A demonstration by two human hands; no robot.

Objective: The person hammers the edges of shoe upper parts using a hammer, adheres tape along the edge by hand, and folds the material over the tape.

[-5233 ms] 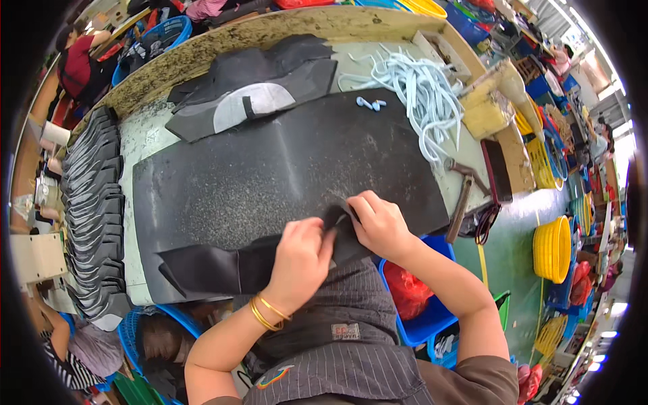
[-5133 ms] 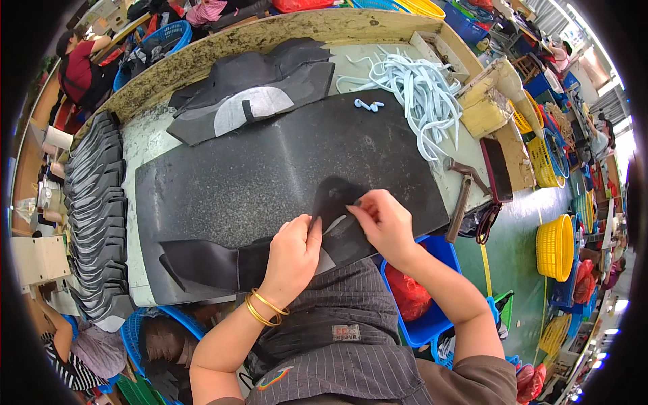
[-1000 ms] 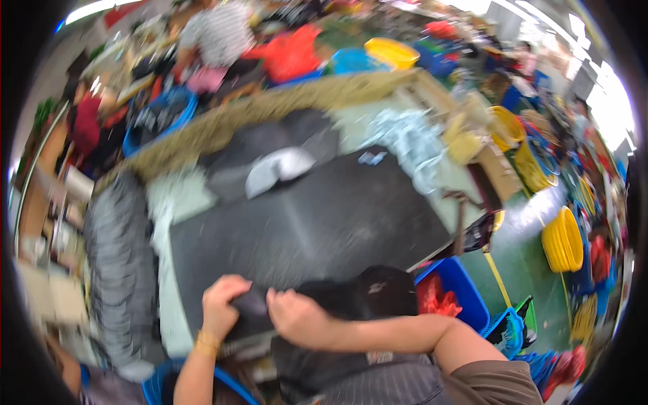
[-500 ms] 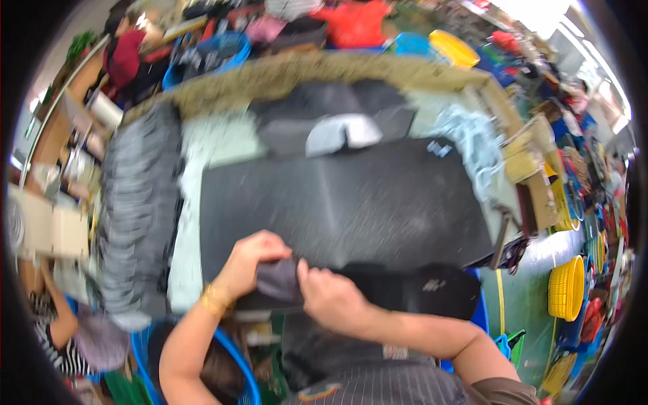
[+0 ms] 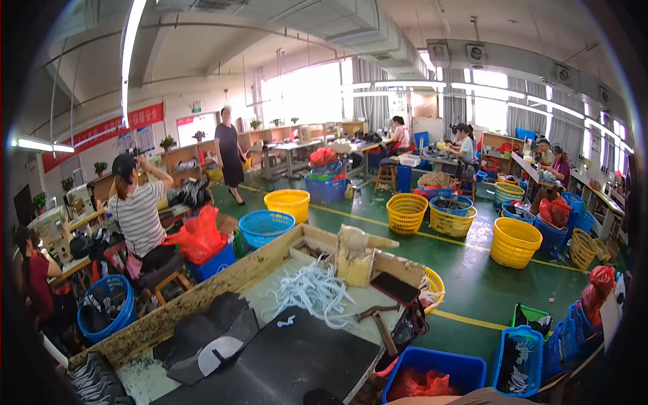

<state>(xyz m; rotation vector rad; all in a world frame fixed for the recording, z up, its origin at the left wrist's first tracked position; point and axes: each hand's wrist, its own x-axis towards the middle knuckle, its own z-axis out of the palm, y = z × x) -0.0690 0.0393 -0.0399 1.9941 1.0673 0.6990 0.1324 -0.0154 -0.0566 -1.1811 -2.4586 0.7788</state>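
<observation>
Neither of my hands is in view; only a strip of what looks like my bare forearm (image 5: 499, 397) shows at the lower edge. Below me lies a black work mat (image 5: 290, 358) on the pale green worktable (image 5: 138, 378). Several dark sheet pieces (image 5: 185, 343) rest at its far left, with a grey curved piece (image 5: 221, 352) on top. Overlapping grey pieces (image 5: 98, 386) are lined up at the lower left. Beyond the mat is a tangle of light blue strips (image 5: 312, 291). A hammer (image 5: 385, 331) and a flat dark rectangular device (image 5: 395, 288) lie toward the right corner.
A raised wooden edge (image 5: 196, 287) borders the table. Blue bins (image 5: 439, 368) and a blue basket (image 5: 518, 361) stand at the right. Yellow baskets (image 5: 516, 241) are on the green floor. A person in a striped top (image 5: 138, 219) sits ahead left; another person (image 5: 229, 152) stands farther back.
The view has swung up and to the right, from the mat to the wider room. Both hands, which held a small dark piece over the mat's near edge, have gone out of sight.
</observation>
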